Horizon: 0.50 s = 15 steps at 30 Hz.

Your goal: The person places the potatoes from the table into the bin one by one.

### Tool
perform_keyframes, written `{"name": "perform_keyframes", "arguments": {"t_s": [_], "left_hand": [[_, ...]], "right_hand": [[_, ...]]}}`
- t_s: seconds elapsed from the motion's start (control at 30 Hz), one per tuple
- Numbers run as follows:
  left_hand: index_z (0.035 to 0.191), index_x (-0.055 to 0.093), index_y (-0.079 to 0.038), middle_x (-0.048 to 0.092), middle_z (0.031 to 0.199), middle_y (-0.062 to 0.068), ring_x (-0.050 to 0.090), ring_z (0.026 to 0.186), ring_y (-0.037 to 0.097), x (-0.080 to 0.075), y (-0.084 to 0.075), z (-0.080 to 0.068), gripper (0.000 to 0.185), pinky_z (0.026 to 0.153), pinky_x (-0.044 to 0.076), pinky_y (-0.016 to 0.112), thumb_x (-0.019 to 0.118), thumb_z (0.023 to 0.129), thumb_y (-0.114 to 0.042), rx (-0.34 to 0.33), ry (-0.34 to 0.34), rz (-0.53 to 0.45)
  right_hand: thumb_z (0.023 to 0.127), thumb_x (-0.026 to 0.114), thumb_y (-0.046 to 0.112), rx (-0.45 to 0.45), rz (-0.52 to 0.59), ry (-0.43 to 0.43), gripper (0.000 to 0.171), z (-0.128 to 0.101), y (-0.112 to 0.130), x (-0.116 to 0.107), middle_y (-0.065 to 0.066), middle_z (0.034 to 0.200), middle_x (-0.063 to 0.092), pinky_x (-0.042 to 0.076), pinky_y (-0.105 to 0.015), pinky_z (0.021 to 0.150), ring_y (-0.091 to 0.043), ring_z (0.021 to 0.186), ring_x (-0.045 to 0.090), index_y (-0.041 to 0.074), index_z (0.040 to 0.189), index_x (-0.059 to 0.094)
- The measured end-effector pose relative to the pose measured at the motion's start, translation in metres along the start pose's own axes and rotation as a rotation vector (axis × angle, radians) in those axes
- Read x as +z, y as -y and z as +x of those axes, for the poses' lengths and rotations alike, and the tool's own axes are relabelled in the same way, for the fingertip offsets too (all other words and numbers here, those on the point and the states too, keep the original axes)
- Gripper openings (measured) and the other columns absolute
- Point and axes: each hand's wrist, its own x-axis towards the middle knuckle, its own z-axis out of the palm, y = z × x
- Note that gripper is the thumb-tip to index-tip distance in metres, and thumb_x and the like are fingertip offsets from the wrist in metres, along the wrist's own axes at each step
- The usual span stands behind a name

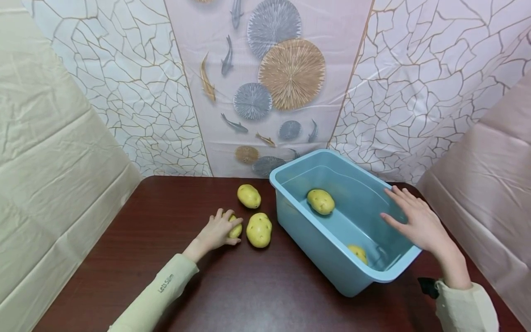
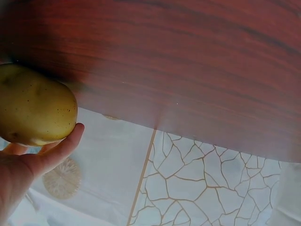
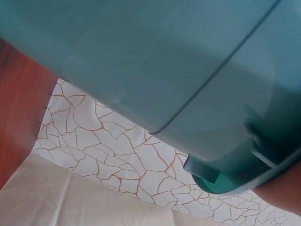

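Observation:
My left hand (image 1: 220, 231) curls over a yellow potato (image 1: 235, 229) lying on the dark wooden table (image 1: 174, 286); the left wrist view shows that potato (image 2: 33, 106) held against the thumb. Two more potatoes lie loose beside it, one behind (image 1: 249, 196) and one to the right (image 1: 259, 229). A light blue plastic tub (image 1: 315, 240) stands right of them with two potatoes inside, one near the back (image 1: 321, 201) and one at the front (image 1: 358, 253). My right hand (image 1: 410, 219) rests with straight fingers on the tub's right rim; the right wrist view shows only the tub's outer wall (image 3: 155, 61).
A patterned plastic sheet (image 1: 265, 83) hangs behind the table, with plain sheets at both sides. Bare table lies in front of the tub and left of my left hand.

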Motion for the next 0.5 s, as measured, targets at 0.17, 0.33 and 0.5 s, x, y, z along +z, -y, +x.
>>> {"name": "perform_keyframes", "arguments": {"t_s": [0.17, 0.33, 0.5], "left_hand": [[0.113, 0.060, -0.015, 0.053, 0.110, 0.015, 0.046, 0.090, 0.033, -0.0003, 0.0019, -0.0006, 0.056, 0.058, 0.045, 0.044, 0.070, 0.067, -0.046, -0.001, -0.009, 0.007], [0.113, 0.060, -0.015, 0.054, 0.110, 0.014, 0.046, 0.090, 0.033, -0.0006, 0.0029, -0.0012, 0.056, 0.058, 0.044, 0.044, 0.070, 0.067, -0.046, -0.004, -0.011, 0.009], [0.113, 0.060, -0.015, 0.054, 0.110, 0.015, 0.046, 0.090, 0.033, -0.0001, 0.0040, -0.0020, 0.057, 0.059, 0.044, 0.045, 0.071, 0.066, -0.045, -0.006, -0.017, 0.000]], "right_hand": [[0.086, 0.054, 0.038, 0.001, -0.002, 0.000, 0.067, 0.0009, 0.0006, 0.0000, -0.026, 0.144, 0.020, 0.004, -0.059, 0.105, -0.044, 0.134, 0.009, 0.005, 0.139, 0.029], [0.086, 0.053, 0.039, 0.005, -0.003, 0.002, 0.067, 0.0007, 0.0007, -0.0002, -0.027, 0.144, 0.020, 0.003, -0.059, 0.105, -0.044, 0.134, 0.009, 0.005, 0.139, 0.029], [0.086, 0.054, 0.038, 0.003, 0.004, -0.002, 0.067, -0.0002, 0.0007, -0.0003, -0.027, 0.144, 0.020, 0.002, -0.058, 0.105, -0.044, 0.134, 0.009, 0.005, 0.139, 0.029]]}}
